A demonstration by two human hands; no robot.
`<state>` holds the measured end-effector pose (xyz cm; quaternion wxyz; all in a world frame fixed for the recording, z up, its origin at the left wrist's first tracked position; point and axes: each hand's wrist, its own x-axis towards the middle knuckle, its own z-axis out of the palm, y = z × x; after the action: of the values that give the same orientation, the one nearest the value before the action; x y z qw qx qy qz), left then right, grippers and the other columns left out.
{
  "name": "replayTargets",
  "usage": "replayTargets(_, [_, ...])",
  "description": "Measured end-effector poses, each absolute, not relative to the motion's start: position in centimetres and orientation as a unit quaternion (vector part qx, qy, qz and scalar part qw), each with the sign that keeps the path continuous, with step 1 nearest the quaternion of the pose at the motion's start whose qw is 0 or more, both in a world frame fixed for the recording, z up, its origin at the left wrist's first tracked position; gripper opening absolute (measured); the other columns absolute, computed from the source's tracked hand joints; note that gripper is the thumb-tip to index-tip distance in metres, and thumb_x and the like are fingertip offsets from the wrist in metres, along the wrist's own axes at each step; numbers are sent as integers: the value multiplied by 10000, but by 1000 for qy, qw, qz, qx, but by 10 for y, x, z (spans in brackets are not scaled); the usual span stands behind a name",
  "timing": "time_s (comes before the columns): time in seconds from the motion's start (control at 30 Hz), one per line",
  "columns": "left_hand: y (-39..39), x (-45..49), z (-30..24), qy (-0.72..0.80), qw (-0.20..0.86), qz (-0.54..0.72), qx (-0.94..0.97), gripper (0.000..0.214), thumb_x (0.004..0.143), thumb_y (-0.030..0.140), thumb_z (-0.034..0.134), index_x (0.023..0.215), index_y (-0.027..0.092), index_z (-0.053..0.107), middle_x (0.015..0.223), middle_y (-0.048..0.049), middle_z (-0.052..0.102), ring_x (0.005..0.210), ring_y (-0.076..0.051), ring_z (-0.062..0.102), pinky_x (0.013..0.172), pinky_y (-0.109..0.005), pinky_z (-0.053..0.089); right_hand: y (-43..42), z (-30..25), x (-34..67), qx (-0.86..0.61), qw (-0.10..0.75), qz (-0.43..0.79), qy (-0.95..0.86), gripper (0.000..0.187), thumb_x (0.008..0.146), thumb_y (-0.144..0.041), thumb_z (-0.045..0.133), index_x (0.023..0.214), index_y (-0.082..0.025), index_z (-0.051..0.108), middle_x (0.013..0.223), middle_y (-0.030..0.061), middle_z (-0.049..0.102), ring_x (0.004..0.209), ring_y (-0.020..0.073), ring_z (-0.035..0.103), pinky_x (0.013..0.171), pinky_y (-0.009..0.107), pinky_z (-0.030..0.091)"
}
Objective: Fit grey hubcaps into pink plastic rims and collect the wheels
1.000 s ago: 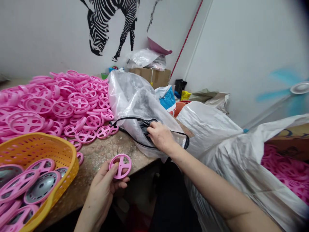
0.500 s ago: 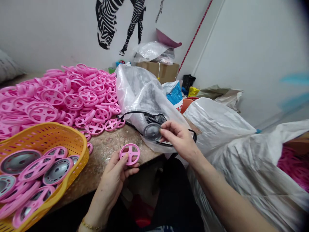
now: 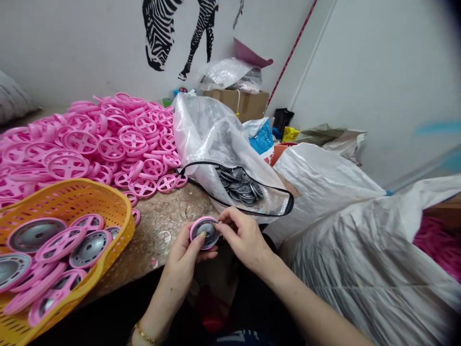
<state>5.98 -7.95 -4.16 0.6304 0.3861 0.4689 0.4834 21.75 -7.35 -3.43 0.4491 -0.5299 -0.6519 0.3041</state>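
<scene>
My left hand (image 3: 180,262) is closed around a small pink toy wheel (image 3: 192,228), thumb resting on its face. Over that face lies a grey wheel disc (image 3: 208,232), so only the pink edge shows around it. The fingertips of my right hand (image 3: 247,236) pinch the disc's right side. How firmly the disc sits in the wheel, I cannot tell. Just beyond my hands, a clear plastic bag (image 3: 201,129) with black edging gapes open, and several more grey discs (image 3: 240,185) lie inside.
A heap of pink wheels (image 3: 111,149) covers the left of the worktable (image 3: 169,211). At the lower left a yellow basket (image 3: 122,230) holds several pink wheels with grey discs. White sacks (image 3: 334,192) stand at right; a cardboard box (image 3: 248,105) is behind.
My right hand has moved left and down from the bag's mouth, bringing the grey disc onto the pink wheel. My left hand with the wheel has shifted slightly right.
</scene>
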Motion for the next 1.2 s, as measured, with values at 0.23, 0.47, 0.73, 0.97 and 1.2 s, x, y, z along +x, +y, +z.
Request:
replayTargets(0.23, [-88, 57, -38, 463, 602, 445, 475, 313, 851, 391, 654, 1102, 204, 665, 1083, -69, 673, 873, -223, 691, 633, -288, 602, -80, -37, 219, -461, 457, 417, -636, 144, 893, -240, 617, 1005, -179, 683, 923, 11, 683, 860, 147, 610, 769, 250, 449])
replayTargets(0.47, [-91, 52, -44, 451, 454, 420, 643, 261, 953, 386, 497, 1016, 211, 680, 886, -50, 661, 748, -190, 648, 654, -285, 560, -93, -37, 214, -455, 495, 421, -609, 60, 859, -183, 632, 865, -178, 691, 797, -18, 644, 772, 133, 582, 731, 238, 429])
replayTargets(0.73, [-86, 54, -43, 462, 462, 396, 645, 266, 940, 411, 502, 1008, 210, 663, 823, -38, 641, 687, -187, 632, 575, -275, 547, -87, -43, 211, -466, 508, 452, -565, 92, 834, -232, 627, 772, -169, 653, 702, -30, 598, 688, 121, 533, 667, 230, 413])
replayTargets(0.97, [-91, 60, -31, 500, 554, 444, 496, 382, 743, 278, 745, 1116, 234, 681, 883, -53, 708, 580, -192, 650, 528, -300, 560, -73, -39, 213, -437, 471, 536, -548, 105, 820, -260, 636, 870, -171, 659, 788, -14, 622, 747, 137, 551, 704, 249, 434])
replayTargets(1.2, [-96, 61, -31, 519, 524, 523, 428, 426, 709, 208, 752, 1127, 234, 670, 736, -6, 690, 482, -158, 587, 446, -255, 499, -73, -25, 202, -434, 480, 477, -594, 101, 822, -173, 589, 882, -188, 670, 830, -9, 641, 800, 147, 571, 751, 253, 441])
